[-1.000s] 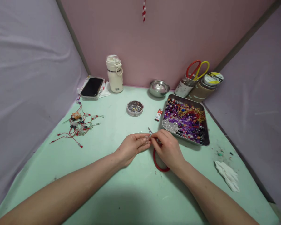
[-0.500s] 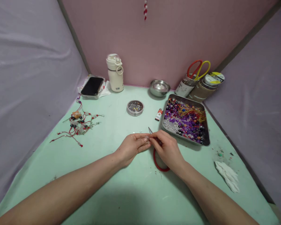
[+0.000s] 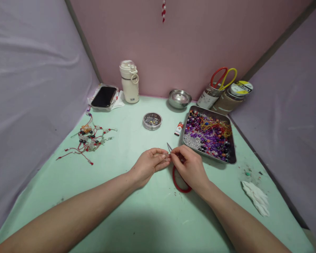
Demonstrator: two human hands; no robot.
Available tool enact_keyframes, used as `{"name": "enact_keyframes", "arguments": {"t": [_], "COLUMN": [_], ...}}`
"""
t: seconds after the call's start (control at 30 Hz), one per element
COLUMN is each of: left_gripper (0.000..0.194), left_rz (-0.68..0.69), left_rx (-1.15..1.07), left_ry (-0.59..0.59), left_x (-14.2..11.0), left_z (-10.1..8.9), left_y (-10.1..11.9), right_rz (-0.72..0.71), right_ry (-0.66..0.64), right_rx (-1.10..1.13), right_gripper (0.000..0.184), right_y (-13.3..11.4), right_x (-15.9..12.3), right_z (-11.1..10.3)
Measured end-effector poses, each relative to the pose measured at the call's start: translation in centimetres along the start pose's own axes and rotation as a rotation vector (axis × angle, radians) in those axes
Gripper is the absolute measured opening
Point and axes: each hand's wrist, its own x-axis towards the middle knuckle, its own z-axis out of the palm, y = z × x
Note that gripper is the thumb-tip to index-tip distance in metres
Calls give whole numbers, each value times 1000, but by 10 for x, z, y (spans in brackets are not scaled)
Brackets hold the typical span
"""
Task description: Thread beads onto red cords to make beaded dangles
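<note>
My left hand (image 3: 150, 166) is closed, pinching a small cluster of clear beads (image 3: 165, 157) between thumb and fingers. Right beside it, my right hand (image 3: 188, 165) is closed too, its thumb and forefinger pressed together near the beads. What those fingertips grip is too small to make out. Beneath my right hand lie red-handled scissors (image 3: 179, 186) on the table, their tips pointing away past my fingers; the middle is hidden. A metal tray (image 3: 212, 159) of purple, black, red and clear beads sits just beyond my right hand.
A round clear case (image 3: 152, 121) of small parts and a lighter (image 3: 178, 129) lie ahead. Beaded cords (image 3: 89, 138) lie left. Along the back stand a white bottle (image 3: 130, 84), a phone (image 3: 104, 97), a steel bowl (image 3: 179, 99) and jars (image 3: 228, 100). A white cloth (image 3: 255, 198) lies right.
My right hand has shifted slightly to the right, opening a small gap between its fingertips and my left fingers. My left hand stays almost in place with the beads.
</note>
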Motion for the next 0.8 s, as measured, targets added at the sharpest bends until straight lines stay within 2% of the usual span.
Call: {"name": "enact_keyframes", "arguments": {"t": [0.8], "left_gripper": [13], "left_rz": [1], "left_rx": [4], "left_ry": [4], "left_x": [1], "left_z": [-1], "left_y": [-1], "right_rz": [-34], "right_ry": [-18], "right_rx": [-28], "right_gripper": [11], "right_y": [2], "right_x": [-1], "right_z": [1]}}
